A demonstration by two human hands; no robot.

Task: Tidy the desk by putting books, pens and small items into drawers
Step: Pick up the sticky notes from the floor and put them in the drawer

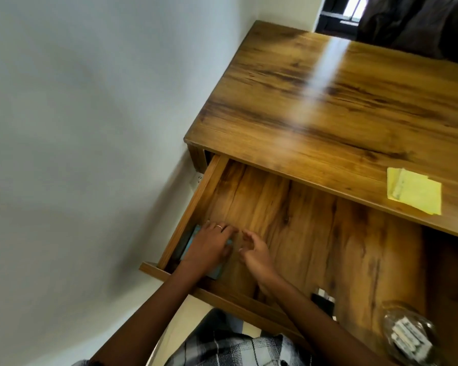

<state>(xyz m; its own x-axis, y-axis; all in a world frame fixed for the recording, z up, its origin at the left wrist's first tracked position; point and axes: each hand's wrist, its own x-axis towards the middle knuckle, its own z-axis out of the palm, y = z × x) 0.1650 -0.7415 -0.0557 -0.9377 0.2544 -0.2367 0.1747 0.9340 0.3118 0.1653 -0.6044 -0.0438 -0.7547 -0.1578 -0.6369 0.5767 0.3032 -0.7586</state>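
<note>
The wide wooden drawer (315,233) under the desk top (341,96) is pulled out. A light blue book (193,237) lies flat in its left front corner, mostly covered by my left hand (209,247), which rests on it with fingers spread. My right hand (254,252) hovers just right of the book with loosely curled fingers and holds nothing. A yellow pad of sticky notes (415,192) lies on the desk top near its front edge, at the right.
A clear round container (407,336) with white pieces inside sits in the drawer's right front. A small black item (324,303) lies by the drawer's front wall. A white wall runs along the left. Dark fabric lies beyond the desk's far edge.
</note>
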